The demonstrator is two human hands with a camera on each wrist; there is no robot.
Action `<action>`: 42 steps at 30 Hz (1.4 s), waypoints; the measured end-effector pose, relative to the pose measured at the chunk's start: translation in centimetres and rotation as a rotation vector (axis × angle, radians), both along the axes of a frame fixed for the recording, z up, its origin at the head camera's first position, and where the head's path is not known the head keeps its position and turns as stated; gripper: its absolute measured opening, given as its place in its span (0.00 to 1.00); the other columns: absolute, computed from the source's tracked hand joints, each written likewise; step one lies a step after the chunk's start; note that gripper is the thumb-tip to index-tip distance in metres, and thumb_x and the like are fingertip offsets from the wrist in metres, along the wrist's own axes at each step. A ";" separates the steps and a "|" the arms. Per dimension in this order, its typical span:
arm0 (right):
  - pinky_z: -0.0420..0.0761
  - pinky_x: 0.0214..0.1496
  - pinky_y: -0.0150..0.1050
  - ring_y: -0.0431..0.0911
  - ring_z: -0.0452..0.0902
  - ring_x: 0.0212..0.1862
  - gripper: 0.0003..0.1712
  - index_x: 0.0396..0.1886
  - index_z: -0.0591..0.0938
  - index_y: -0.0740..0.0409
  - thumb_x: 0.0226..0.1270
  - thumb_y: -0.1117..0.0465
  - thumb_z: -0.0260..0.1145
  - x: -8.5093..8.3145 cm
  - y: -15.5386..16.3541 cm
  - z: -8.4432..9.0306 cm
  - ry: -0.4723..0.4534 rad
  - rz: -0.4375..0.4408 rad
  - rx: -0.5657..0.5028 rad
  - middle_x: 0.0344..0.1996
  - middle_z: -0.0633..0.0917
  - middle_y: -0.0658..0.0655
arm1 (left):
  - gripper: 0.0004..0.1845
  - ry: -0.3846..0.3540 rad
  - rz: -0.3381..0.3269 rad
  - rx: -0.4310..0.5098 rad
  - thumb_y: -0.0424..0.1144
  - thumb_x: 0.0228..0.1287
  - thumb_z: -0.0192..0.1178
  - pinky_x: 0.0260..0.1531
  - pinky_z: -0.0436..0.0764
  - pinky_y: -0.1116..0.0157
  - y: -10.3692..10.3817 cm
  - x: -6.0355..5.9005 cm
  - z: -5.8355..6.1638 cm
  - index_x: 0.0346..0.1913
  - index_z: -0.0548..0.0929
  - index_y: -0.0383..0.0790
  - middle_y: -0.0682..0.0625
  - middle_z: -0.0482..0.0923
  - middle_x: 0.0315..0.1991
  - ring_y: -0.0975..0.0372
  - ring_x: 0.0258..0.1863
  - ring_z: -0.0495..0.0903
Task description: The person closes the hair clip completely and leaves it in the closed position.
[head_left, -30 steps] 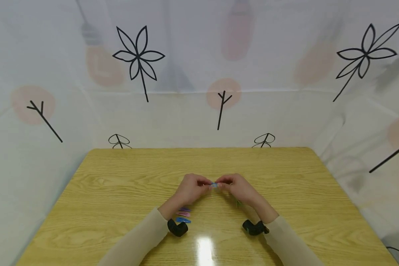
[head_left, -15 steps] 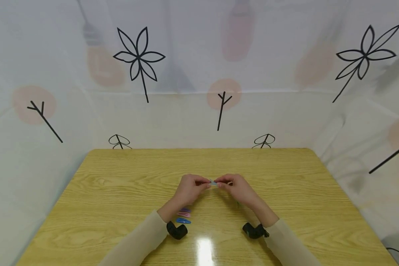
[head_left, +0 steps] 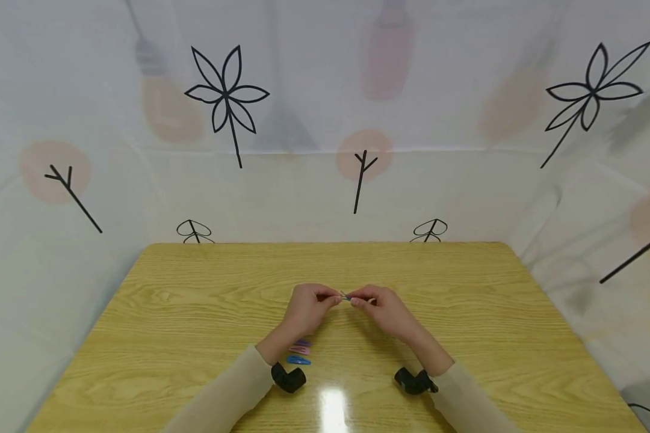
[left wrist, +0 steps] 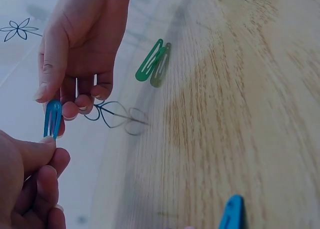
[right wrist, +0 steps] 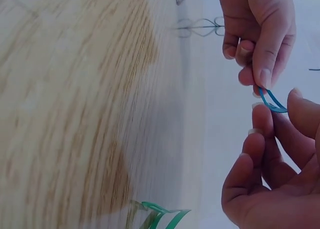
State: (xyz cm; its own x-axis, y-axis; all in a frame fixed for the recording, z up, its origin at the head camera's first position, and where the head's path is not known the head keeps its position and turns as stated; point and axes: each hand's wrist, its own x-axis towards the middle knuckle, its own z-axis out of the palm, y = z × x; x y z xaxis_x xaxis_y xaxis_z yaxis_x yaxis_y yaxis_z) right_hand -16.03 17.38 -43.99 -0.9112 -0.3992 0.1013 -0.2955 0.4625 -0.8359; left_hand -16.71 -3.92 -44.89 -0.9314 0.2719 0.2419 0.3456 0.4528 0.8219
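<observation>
- White sheeting point(head_left: 108, 120) printed with black flowers and twigs hangs behind and to both sides of a yellow wood-grain table point(head_left: 195, 313), which fills the lower half of the head view.
- Above the middle of that table, the left hand point(head_left: 306, 310) and the right hand point(head_left: 386, 308) meet fingertip to fingertip around a small blue hair clip point(head_left: 346, 296).
- The left hand's thumb and forefinger pinch one end of the blue clip point(left wrist: 52, 118); its other fingers are curled into the palm.
- The right hand pinches the opposite end between thumb and forefinger point(right wrist: 270, 100), its remaining fingers bent loosely beneath.
- Compared with a second ago, both hands have edged slightly toward 12 o'clock and the clip has turned: it showed its flat blue face between the fingertips then, and is now seen nearly edge-on.
- From the right wrist view the clip looks bowed, with a gap between its parts, so it seems to be snapped open or part-way there.
- A green clip point(left wrist: 149, 66) lies on the table at about 5 o'clock from the held one, under the right hand.
- Purple point(head_left: 302, 343), pink point(head_left: 300, 350) and blue point(head_left: 298, 360) clips lie together by the left wrist, at about 7 o'clock.
- No box, tray or other container shows in any view; every spare clip rests straight on the wood.
</observation>
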 end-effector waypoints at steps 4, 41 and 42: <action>0.77 0.37 0.37 0.48 0.77 0.36 0.10 0.47 0.87 0.57 0.72 0.60 0.65 0.1 -0.3 0.0 0.036 -0.039 -0.008 0.41 0.86 0.53 | 0.05 -0.010 -0.005 0.010 0.41 0.67 0.66 0.29 0.79 0.67 -0.1 0.1 -0.1 0.37 0.91 0.45 0.57 0.86 0.32 0.68 0.29 0.80; 0.72 0.31 0.35 0.46 0.71 0.31 0.08 0.42 0.88 0.61 0.71 0.64 0.65 1.3 -0.3 -0.2 0.070 -0.109 -0.060 0.34 0.84 0.58 | 0.08 -0.077 -0.161 0.036 0.44 0.70 0.63 0.43 0.78 0.62 -0.8 -0.1 -0.6 0.47 0.87 0.48 0.62 0.84 0.39 0.66 0.39 0.80; 0.72 0.31 0.35 0.46 0.71 0.31 0.08 0.42 0.88 0.60 0.72 0.64 0.64 1.3 -0.3 -0.2 0.064 -0.113 -0.061 0.34 0.84 0.59 | 0.08 -0.074 -0.161 0.036 0.44 0.70 0.63 0.42 0.78 0.62 -0.8 -0.1 -0.6 0.47 0.87 0.48 0.62 0.84 0.39 0.66 0.39 0.80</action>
State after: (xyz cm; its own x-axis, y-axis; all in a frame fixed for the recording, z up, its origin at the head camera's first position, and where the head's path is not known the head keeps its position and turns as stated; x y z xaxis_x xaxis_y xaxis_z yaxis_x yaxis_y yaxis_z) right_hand -14.75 17.06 -44.16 -0.9409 -0.2856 0.1819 -0.2982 0.4446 -0.8446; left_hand -16.84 -4.74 -45.46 -0.8921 0.4116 0.1864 0.3490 0.3658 0.8628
